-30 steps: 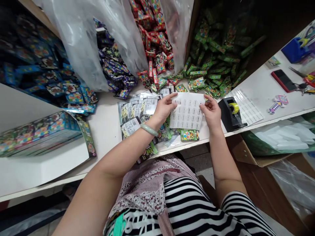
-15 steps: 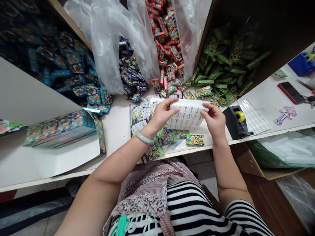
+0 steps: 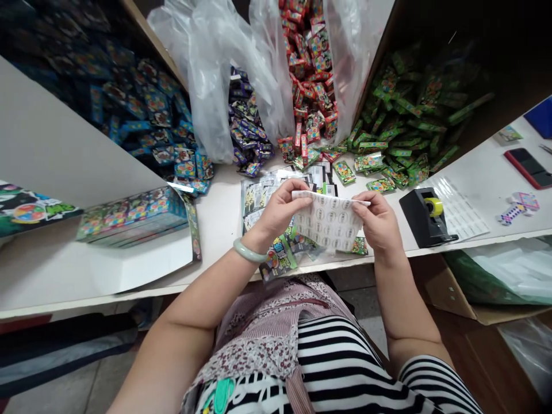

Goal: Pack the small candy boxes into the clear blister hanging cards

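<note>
I hold a white sheet of round stickers [image 3: 330, 223] between both hands, above the front of the white table [image 3: 215, 224]. My left hand [image 3: 281, 209], with a pale green bangle on the wrist, pinches the sheet's left top corner. My right hand [image 3: 378, 221] pinches its right top edge. The sheet hangs tilted towards me. Under it lie clear packets with barcode labels [image 3: 259, 198] and some small green packs [image 3: 359, 246].
Piles of small packs fill the back: blue [image 3: 146, 115], purple [image 3: 248, 135], red in a plastic bag [image 3: 310, 69], green [image 3: 401, 115]. A black tape dispenser [image 3: 425, 215] stands right of my hands, a label sheet [image 3: 463, 213], a red phone [image 3: 528, 168] and a boxed stack [image 3: 129, 215] nearby.
The sheet lay flat and faced up a second ago; its top edge has been bent over and tilted towards me. Both hands moved slightly nearer, and the camera view shifted left.
</note>
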Demonstrator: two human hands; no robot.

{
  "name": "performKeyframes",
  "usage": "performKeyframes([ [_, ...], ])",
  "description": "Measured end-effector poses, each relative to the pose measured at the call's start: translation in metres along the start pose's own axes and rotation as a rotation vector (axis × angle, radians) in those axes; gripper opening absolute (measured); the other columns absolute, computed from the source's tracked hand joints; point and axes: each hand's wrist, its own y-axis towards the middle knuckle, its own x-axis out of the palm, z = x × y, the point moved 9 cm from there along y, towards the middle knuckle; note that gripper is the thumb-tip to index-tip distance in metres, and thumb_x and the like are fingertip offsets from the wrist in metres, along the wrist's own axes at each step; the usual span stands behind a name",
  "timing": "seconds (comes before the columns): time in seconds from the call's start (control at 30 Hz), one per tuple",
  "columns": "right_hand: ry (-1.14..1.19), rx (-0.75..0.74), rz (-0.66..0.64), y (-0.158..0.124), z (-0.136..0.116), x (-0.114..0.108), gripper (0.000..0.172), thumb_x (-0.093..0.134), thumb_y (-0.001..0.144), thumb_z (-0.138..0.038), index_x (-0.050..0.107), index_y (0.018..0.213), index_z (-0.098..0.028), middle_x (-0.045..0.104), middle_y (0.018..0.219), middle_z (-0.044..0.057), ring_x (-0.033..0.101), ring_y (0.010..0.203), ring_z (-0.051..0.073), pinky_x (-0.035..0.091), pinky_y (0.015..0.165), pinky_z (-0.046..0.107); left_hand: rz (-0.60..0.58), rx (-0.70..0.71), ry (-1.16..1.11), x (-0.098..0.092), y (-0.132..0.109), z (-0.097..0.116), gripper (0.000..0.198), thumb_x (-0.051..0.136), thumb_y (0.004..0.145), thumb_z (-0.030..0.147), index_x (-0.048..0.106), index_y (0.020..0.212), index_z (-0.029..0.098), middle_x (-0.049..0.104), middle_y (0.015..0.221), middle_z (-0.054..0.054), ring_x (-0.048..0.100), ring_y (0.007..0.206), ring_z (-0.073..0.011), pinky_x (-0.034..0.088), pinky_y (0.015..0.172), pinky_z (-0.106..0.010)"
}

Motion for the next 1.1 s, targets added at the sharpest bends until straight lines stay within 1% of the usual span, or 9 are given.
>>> performKeyframes([
  [0.13,0.038,-0.022,0.071,-0.007,-0.001,0.005,0.018,0.081,0.073,-0.034,0.068,0.084,-0.027,0.066,0.079,-0.002,0.059,0.069,0.015,0.049,0.063,0.027,0.028,-0.048,0.035,-0.003,-0.004,-0.004,0.028,0.084,0.067,0.033,0.066,0.085,0.020,0.065,0.083,0.001,0.058,0.069,-0.0106,0.047,0.064,-0.024],
  [0.3,-0.092,-0.124,0.094,-0.011,-0.019,0.004,0.009,0.077,0.075,-0.023,0.071,0.082,-0.025,0.069,0.082,0.000,0.063,0.077,0.016,0.051,0.069,0.028,0.073,0.097,0.178,-0.006,-0.006,0.014,0.016,0.080,0.067,0.027,0.068,0.072,0.019,0.066,0.078,0.000,0.060,0.075,-0.0127,0.049,0.070,-0.026],
  [0.37,-0.136,-0.099,0.097,-0.011,-0.020,0.002,0.008,0.077,0.076,-0.025,0.071,0.082,-0.024,0.069,0.079,0.000,0.062,0.071,0.016,0.050,0.063,0.028,0.081,0.094,0.195,-0.006,-0.007,0.014,0.013,0.079,0.068,0.027,0.069,0.072,0.019,0.066,0.077,0.000,0.059,0.073,-0.0123,0.048,0.068,-0.025],
  [0.53,-0.175,-0.018,0.076,-0.013,-0.017,0.001,0.017,0.077,0.077,-0.035,0.066,0.074,-0.023,0.062,0.064,-0.003,0.052,0.056,0.013,0.042,0.050,0.025,0.039,-0.031,0.209,-0.007,-0.009,-0.003,0.017,0.077,0.073,0.033,0.070,0.076,0.018,0.064,0.071,0.001,0.053,0.062,-0.0097,0.043,0.058,-0.024],
  [0.6,-0.155,-0.016,0.071,-0.013,-0.017,0.000,0.017,0.077,0.077,-0.035,0.066,0.074,-0.023,0.062,0.064,-0.003,0.053,0.057,0.013,0.043,0.051,0.025,0.021,-0.027,0.208,-0.007,-0.010,-0.002,0.017,0.077,0.075,0.034,0.070,0.077,0.018,0.063,0.071,0.001,0.053,0.063,-0.0097,0.042,0.059,-0.023],
  [0.83,-0.085,-0.046,-0.018,-0.010,-0.018,0.005,0.014,0.080,0.071,-0.028,0.071,0.081,-0.025,0.069,0.080,0.000,0.064,0.077,0.016,0.052,0.068,0.028,-0.066,0.175,0.222,0.005,-0.013,0.025,0.009,0.078,0.073,0.021,0.069,0.073,0.019,0.065,0.077,0.000,0.059,0.075,-0.0118,0.047,0.072,-0.026],
  [0.93,-0.103,-0.023,-0.020,-0.011,-0.017,0.005,0.013,0.080,0.072,-0.030,0.070,0.077,-0.024,0.068,0.076,-0.001,0.062,0.071,0.015,0.051,0.063,0.028,-0.041,0.151,0.213,0.003,-0.013,0.022,0.010,0.078,0.071,0.021,0.068,0.073,0.019,0.065,0.076,0.000,0.059,0.074,-0.0117,0.048,0.071,-0.026],
  [1.03,-0.126,0.026,-0.004,-0.012,-0.014,0.004,0.019,0.080,0.075,-0.038,0.068,0.073,-0.023,0.065,0.067,-0.002,0.057,0.061,0.013,0.046,0.054,0.026,-0.010,0.077,0.166,0.000,-0.012,0.012,0.013,0.079,0.070,0.024,0.068,0.075,0.019,0.065,0.076,0.000,0.058,0.071,-0.0111,0.047,0.066,-0.024],
  [1.1,-0.129,0.043,-0.008,-0.013,-0.013,0.003,0.023,0.080,0.074,-0.043,0.069,0.074,-0.022,0.065,0.067,-0.002,0.056,0.059,0.013,0.046,0.053,0.025,0.003,0.050,0.157,-0.002,-0.012,0.009,0.015,0.080,0.069,0.026,0.069,0.076,0.019,0.066,0.076,0.000,0.057,0.070,-0.0110,0.047,0.064,-0.024],
])
